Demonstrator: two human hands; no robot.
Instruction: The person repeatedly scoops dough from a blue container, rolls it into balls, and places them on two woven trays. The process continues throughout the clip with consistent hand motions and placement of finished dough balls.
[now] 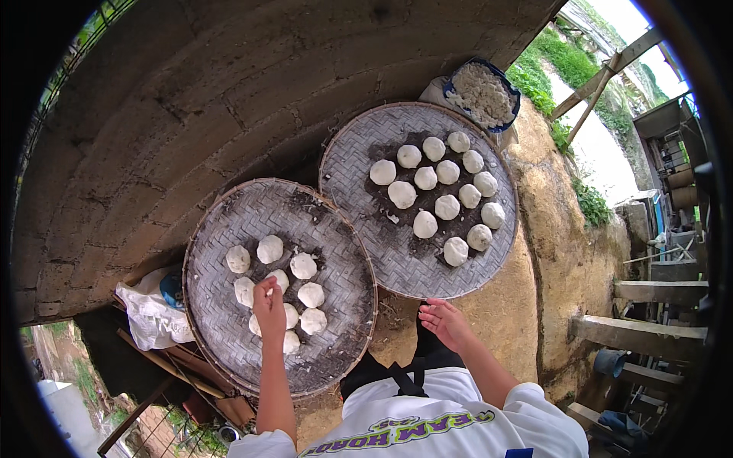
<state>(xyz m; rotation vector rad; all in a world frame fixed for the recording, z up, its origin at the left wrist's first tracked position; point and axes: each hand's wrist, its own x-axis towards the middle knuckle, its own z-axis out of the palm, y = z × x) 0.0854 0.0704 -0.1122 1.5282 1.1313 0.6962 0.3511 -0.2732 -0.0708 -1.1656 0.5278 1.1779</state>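
My left hand (pixel 269 307) reaches over the left round woven bamboo tray (pixel 210 328). Its fingertips are pinched together right by a white dough ball (pixel 279 279), partly covering it; whether they grip a bit of dough is too small to tell. Several more pale, rough dough balls (pixel 311 295) lie around the hand on the tray's grey, powdery surface. Close to the front rim of the second woven tray (pixel 359 183), my right hand (pixel 448 324) hangs palm up, fingers loosely apart, holding nothing. That tray carries several more dough balls (pixel 425 178).
Behind the right tray stands a blue-rimmed container (pixel 482 95) of crumbly white stuff. A block wall (pixel 191 99) runs along the far side. A white sack (pixel 156 309) sits left of the left tray. At the right, wooden beams (pixel 637 336) jut out past the concrete ground (pixel 565 275).
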